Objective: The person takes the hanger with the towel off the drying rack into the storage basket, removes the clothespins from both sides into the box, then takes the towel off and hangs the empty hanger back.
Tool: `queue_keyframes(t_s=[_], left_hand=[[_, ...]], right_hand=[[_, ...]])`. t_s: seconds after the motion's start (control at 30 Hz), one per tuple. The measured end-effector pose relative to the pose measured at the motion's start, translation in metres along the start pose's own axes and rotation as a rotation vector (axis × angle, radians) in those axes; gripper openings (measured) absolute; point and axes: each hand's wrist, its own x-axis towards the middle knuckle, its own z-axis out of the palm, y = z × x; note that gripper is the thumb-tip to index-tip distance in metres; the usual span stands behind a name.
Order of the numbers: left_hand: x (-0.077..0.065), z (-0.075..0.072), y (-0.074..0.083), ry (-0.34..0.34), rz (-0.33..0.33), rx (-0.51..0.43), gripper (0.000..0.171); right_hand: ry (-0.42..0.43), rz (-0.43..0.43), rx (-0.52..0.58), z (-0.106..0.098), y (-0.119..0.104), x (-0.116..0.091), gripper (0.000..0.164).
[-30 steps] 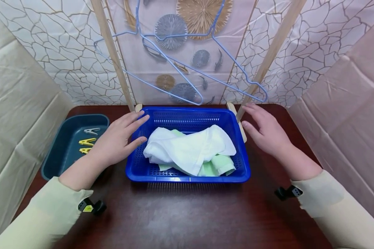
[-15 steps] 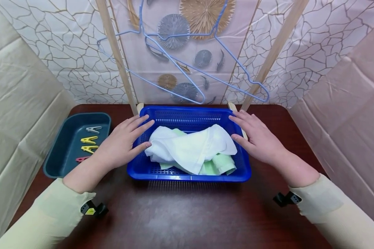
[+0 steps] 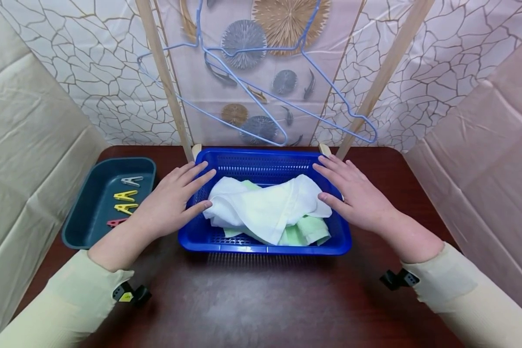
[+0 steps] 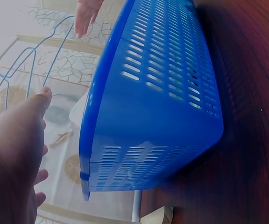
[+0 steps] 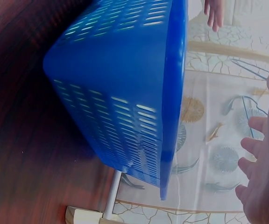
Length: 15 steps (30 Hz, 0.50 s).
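A blue perforated basket stands on the dark table, with a white cloth lying over a pale green cloth inside it. My left hand hovers over the basket's left rim, fingers spread and holding nothing. Over the opposite rim is my right hand, its fingers likewise straight and spread. In the left wrist view the left hand shows beside the upper edge of the basket. The right wrist view has the right hand apart from the basket wall.
At the left is a dark teal tray with a grey clothespin, yellow clothespins and a red clothespin. Blue wire hangers hang behind the basket between wooden poles. Cloth-covered walls enclose the table.
My right hand has moved left, from beside the basket to over its right rim. The left hand has shifted slightly right. The cloths have not moved.
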Motion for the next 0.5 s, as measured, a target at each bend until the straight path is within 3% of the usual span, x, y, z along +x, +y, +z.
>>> queue_keyframes(t_s=[0.5], left_hand=[[-0.011, 0.0, -0.001, -0.042, -0.036, 0.016, 0.073]], right_hand=[[-0.017, -0.057, -0.017, 0.003, -0.006, 0.004, 0.066]])
